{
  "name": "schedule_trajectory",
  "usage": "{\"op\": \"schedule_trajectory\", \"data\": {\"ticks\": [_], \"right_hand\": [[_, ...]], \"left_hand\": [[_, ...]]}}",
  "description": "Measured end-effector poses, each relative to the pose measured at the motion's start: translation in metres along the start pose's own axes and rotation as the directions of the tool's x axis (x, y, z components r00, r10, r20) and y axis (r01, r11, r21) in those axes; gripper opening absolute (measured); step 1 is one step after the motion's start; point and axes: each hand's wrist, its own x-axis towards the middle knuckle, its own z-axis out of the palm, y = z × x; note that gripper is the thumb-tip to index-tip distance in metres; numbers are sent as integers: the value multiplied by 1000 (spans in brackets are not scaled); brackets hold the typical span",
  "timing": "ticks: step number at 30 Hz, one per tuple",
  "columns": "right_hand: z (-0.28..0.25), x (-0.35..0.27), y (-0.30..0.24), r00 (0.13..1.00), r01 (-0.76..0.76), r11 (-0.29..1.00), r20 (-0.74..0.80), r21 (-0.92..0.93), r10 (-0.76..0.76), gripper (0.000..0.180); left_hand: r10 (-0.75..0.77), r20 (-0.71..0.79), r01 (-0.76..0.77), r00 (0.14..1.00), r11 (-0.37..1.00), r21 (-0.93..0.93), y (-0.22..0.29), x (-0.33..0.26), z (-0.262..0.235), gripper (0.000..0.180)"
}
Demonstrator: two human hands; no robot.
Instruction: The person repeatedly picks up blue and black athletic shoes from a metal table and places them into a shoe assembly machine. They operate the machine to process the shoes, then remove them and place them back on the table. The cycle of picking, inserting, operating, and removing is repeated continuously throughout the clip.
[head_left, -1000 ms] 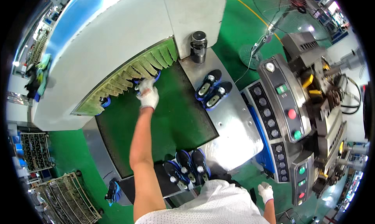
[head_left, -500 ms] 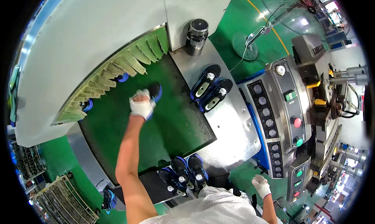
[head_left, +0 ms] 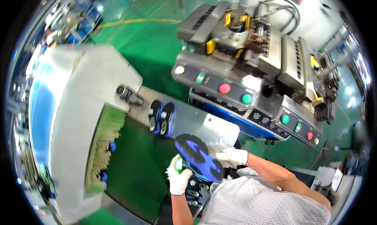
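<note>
A sports shoe (head_left: 200,158) is held up in front of me, with its blue and black sole turned toward my view. My left hand (head_left: 179,178), in a white knit glove, is closed on the shoe's left side; a small bright green patch shows by its fingers. On the shoe's other side, my right hand (head_left: 232,157), also gloved, grips its edge, its fingertips partly hidden. Below the shoe, several dark shoes (head_left: 192,192) stand close together, half covered by it. A pair of black and blue shoes (head_left: 161,118) rests on the metal ledge.
At the left is a white machine housing (head_left: 70,146) with a green strip curtain (head_left: 103,146), where blue shoe tips (head_left: 112,146) show. A dark green conveyor belt (head_left: 133,166) runs out of it. A metal bottle (head_left: 130,95) lies beyond. Pressing machines with a button panel (head_left: 214,83) stand ahead.
My view has swung to the right. My left hand has brought a shoe up off the belt and turned its sole toward me. My right hand has come in and taken hold of it too.
</note>
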Motion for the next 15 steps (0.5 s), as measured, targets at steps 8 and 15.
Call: {"op": "schedule_trajectory", "data": {"ticks": [8,15], "right_hand": [[-15,-84,-93,928,364,858,-213,362,-304,74],[-85,-195,-167,648,648,540,-17,537,-761,91]], "left_hand": [[437,498,-599,748,768,226,76,94,136,65],[547,572,-777,611,275,567,128,198,275,48]]}}
